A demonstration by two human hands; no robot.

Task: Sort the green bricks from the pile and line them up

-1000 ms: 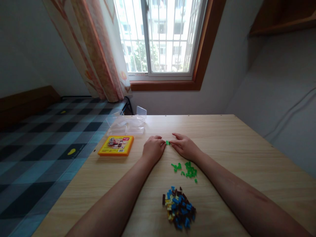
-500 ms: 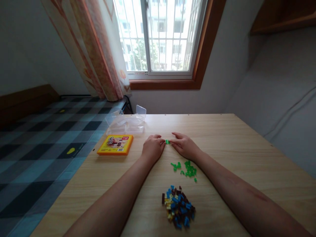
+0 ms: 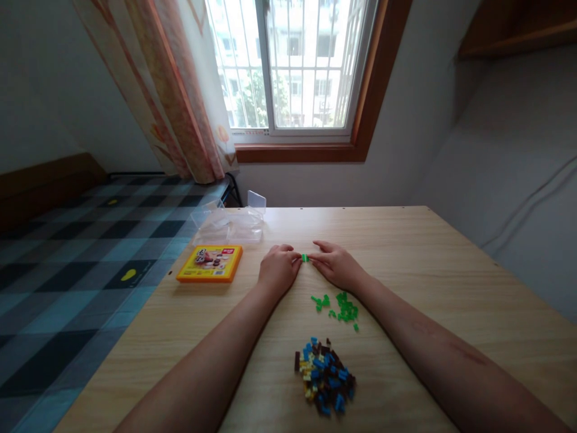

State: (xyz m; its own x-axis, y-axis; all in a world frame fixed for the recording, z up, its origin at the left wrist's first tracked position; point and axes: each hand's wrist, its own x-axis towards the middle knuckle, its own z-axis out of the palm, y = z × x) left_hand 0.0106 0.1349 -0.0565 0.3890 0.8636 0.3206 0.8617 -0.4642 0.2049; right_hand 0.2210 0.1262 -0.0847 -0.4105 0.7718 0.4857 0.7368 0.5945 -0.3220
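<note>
Small green toy bricks (image 3: 305, 258) sit between my two hands on the far half of the wooden table. From the left, my left hand (image 3: 278, 264) has its thumb and fingers closed together at their edge. On the other side my right hand (image 3: 334, 263) pinches at them with its fingertips, its index finger held a little apart above. How the bricks join is too small to make out. Nearer me, beside my right forearm, lies a loose group of green bricks (image 3: 346, 308). A mixed heap of blue, brown and yellow bricks (image 3: 327, 376) lies between my forearms.
To the left of my hands lies a yellow-orange box (image 3: 211, 263) with a printed top. Behind it stands clear plastic packaging (image 3: 229, 227). A bed with a checked cover (image 3: 108, 258) adjoins the table (image 3: 406, 240) on the left; a window is beyond.
The whole view has shifted very slightly. Both hands stay at the green bricks, and the piles lie as before.
</note>
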